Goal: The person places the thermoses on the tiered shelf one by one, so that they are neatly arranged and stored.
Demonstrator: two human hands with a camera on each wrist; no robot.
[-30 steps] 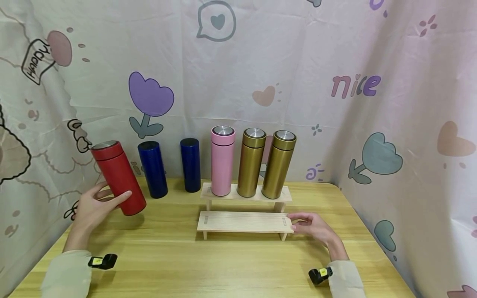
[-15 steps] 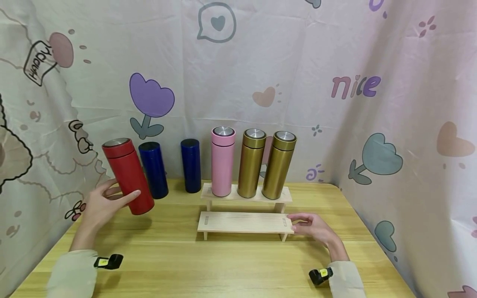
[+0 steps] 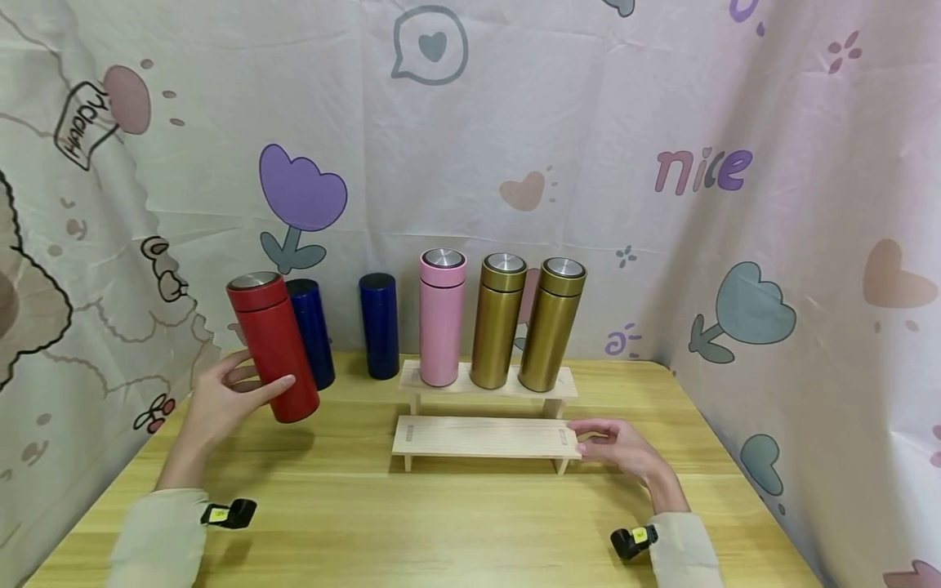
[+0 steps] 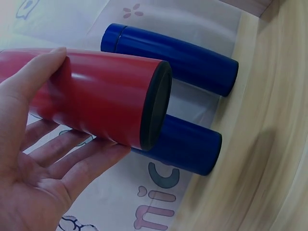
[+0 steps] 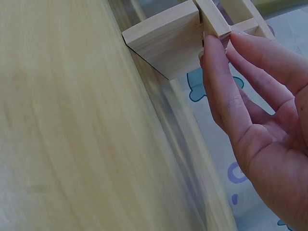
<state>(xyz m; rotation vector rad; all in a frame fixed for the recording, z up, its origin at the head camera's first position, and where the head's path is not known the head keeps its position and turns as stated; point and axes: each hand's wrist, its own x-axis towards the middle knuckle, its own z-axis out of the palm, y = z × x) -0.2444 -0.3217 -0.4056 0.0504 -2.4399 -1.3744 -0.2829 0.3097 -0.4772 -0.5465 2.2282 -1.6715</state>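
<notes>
My left hand (image 3: 224, 400) grips a red thermos (image 3: 275, 351) round its lower body, thumb on the near side. The thermos is tilted, its steel-topped lid leaning left, and its dark base (image 4: 158, 106) is off the table in the left wrist view. At the right end of a two-step wooden stand (image 3: 485, 437), my right hand (image 3: 625, 452) pinches the edge of the lower board between thumb and fingers; the right wrist view shows this board's end and leg (image 5: 166, 41). A pink thermos (image 3: 441, 327) and two gold thermoses (image 3: 498, 327) stand on the upper step.
Two blue thermoses stand on the table at the back left. One (image 3: 312, 335) is partly hidden behind the red thermos; the other (image 3: 379, 327) is close to the stand's left end. A printed cloth (image 3: 470, 122) hangs behind and beside the wooden table (image 3: 412, 531).
My left hand has carried the red thermos to the right, and it now covers part of the left blue thermos. My right hand stays at the lower board.
</notes>
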